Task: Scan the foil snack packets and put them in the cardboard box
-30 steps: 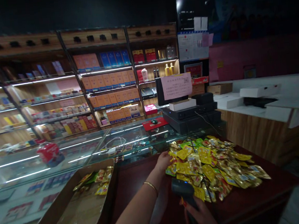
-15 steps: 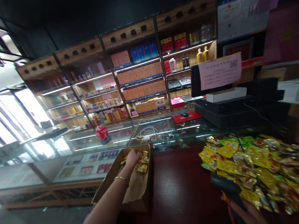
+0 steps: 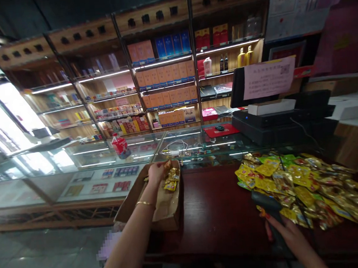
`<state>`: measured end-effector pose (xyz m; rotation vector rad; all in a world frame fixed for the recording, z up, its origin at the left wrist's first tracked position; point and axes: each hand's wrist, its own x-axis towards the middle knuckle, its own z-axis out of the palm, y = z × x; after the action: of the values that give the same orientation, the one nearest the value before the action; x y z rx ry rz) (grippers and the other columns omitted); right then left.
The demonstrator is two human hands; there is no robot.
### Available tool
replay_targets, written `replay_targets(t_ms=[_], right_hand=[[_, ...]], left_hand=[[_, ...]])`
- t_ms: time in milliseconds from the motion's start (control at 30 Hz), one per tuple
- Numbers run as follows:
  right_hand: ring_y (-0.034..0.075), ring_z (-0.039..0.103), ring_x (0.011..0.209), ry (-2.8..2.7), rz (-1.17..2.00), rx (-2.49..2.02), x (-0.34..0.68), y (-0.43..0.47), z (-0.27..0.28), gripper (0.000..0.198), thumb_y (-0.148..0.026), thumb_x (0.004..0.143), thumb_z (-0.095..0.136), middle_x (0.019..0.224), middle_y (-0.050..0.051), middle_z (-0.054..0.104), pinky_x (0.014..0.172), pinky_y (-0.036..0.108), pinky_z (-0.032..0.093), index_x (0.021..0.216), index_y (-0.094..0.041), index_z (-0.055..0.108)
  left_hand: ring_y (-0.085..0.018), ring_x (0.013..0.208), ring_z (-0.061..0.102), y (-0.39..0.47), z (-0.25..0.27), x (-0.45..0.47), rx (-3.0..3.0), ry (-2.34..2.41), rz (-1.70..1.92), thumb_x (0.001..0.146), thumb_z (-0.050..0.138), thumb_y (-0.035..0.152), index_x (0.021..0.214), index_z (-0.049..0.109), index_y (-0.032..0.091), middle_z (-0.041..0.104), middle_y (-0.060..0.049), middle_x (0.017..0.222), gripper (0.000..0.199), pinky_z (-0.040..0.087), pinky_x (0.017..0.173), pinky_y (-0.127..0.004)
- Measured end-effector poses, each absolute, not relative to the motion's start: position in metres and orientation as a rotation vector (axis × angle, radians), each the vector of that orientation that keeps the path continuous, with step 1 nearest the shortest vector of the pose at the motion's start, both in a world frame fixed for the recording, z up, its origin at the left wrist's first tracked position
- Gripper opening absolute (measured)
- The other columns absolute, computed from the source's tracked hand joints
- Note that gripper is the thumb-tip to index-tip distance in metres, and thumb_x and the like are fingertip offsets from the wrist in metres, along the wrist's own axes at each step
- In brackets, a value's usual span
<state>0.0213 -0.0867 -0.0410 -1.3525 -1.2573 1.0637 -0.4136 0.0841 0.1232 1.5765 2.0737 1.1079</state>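
Observation:
My left hand (image 3: 157, 173) is over the far end of an open cardboard box (image 3: 164, 222), its fingers closed on a small snack packet (image 3: 168, 165). Beneath it, several gold and yellow packets (image 3: 172, 179) lie in the box. A black handheld barcode scanner (image 3: 267, 201) is gripped in my right hand (image 3: 282, 229), its head tilted up and pointing left. Just beyond and to the right of the scanner spreads a large pile of shiny yellow, gold and green snack packets (image 3: 300, 178).
The dark red tabletop (image 3: 204, 214) lies between box and pile. Behind it runs a glass counter (image 3: 143, 147) with a red-labelled bottle (image 3: 120, 146), a white cable (image 3: 175, 146) and a mouse (image 3: 219, 128) on a red mat. A monitor (image 3: 237, 88) stands at the right; stocked shelves line the wall.
My left hand has risen from among the packets in the box, with one packet now showing at its fingertips. My right hand still holds the scanner beside the pile. The view has shifted slightly.

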Motion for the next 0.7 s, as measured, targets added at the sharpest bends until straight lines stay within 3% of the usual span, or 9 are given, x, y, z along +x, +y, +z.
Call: replay_targets(t_ms=[133, 233, 367, 533, 700], right_hand=[[0.018, 0.057, 0.051, -1.233, 1.035, -1.322, 0.018, -0.087, -0.042, 0.053, -0.072, 0.081, 0.058, 0.051, -0.002, 0.060, 0.056, 0.030, 0.046, 0.086, -0.019, 0.067], [0.017, 0.056, 0.050, -1.171, 1.049, -1.304, 0.009, -0.091, -0.033, 0.059, -0.073, 0.076, 0.063, 0.052, -0.003, 0.060, 0.053, 0.029, 0.045, 0.094, -0.017, 0.067], [0.016, 0.057, 0.051, -1.100, 1.089, -1.307, -0.008, -0.109, -0.025, 0.065, -0.071, 0.075, 0.066, 0.061, -0.002, 0.066, 0.052, 0.028, 0.046, 0.106, -0.015, 0.067], [0.017, 0.061, 0.059, -1.190, 1.027, -1.375, -0.032, -0.147, -0.039, 0.053, -0.066, 0.080, 0.064, 0.080, 0.007, 0.076, 0.061, 0.030, 0.051, 0.092, -0.016, 0.073], [0.022, 0.065, 0.062, -1.282, 0.913, -1.527, -0.054, -0.172, -0.043, 0.057, -0.074, 0.079, 0.058, 0.064, 0.005, 0.070, 0.064, 0.030, 0.053, 0.080, -0.019, 0.072]], left_hand=[[-0.019, 0.087, 0.071, 0.020, 0.102, -0.376, 1.572, 1.814, 1.351, 0.091, 0.046, 0.027, 0.115, 0.071, 0.017, 0.078, -0.007, 0.103, 0.037, 0.053, 0.074, -0.025], [-0.021, 0.078, 0.071, -0.025, 0.051, -0.333, 1.404, 1.428, 1.420, 0.084, 0.059, 0.035, 0.105, 0.074, 0.016, 0.079, -0.007, 0.089, 0.032, 0.055, 0.069, -0.027], [-0.023, 0.077, 0.072, -0.054, -0.009, -0.293, 1.199, 1.276, 1.343, 0.078, 0.067, 0.039, 0.097, 0.074, 0.016, 0.079, -0.008, 0.087, 0.030, 0.056, 0.069, -0.030], [-0.025, 0.092, 0.073, -0.060, -0.030, -0.292, 1.125, 1.185, 1.439, 0.079, 0.068, 0.043, 0.099, 0.071, 0.018, 0.078, -0.008, 0.097, 0.032, 0.056, 0.081, -0.032], [-0.025, 0.088, 0.073, -0.062, -0.025, -0.297, 1.065, 1.179, 1.427, 0.079, 0.068, 0.046, 0.101, 0.069, 0.018, 0.078, -0.008, 0.096, 0.035, 0.056, 0.079, -0.032]])
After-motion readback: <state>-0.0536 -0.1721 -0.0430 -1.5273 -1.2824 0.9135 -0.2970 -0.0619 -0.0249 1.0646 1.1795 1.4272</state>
